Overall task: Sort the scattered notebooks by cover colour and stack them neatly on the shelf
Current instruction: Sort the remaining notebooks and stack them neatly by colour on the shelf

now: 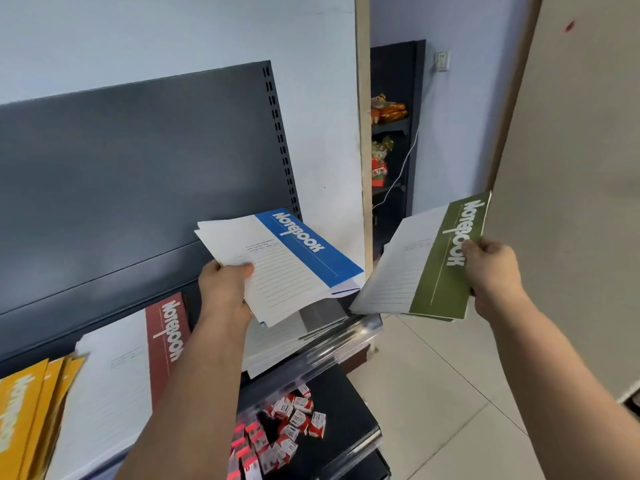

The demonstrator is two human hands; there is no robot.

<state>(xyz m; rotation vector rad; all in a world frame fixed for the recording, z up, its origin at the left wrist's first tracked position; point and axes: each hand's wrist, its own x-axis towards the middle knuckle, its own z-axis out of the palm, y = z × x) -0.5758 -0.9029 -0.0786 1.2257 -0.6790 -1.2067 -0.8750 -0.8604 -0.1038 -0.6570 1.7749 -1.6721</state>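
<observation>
Nearest, at the bottom, small red-and-white boxes [294, 424] lie jumbled on a black lower shelf [346, 410]. Its front edge juts toward the tiled floor [433, 393], which is bare to the right.

Above it is the shelf [332, 351] with a clear front lip. Yellow notebooks [31, 410] lie fanned at its left end, their edges uneven. Just beside them sits a red notebook [166, 337] on top of a white-edged pile. Grey notebooks [311, 323] lie at the right end, with corners reaching the lip.

The left hand [225, 289] grips the blue notebooks [304, 251] at their near left corner, thumb on top and fingers beneath. It holds them tilted in the air above the grey pile, apart from it. The blue edge points toward the shelf's right end.

The right hand [491, 271] pinches the green notebook [446, 258] by its right edge, off the shelf and over the floor. Its lower left corner comes near the lip and the blue notebooks; whether it touches cannot be told.

Behind, the dark back panel [138, 168] rises bare above the piles. A pale post [363, 133] bounds the shelf on the right, and a beige door [571, 168] stands close behind the green notebook. Between them, a far shelf [412, 98] holds snacks [388, 109].
</observation>
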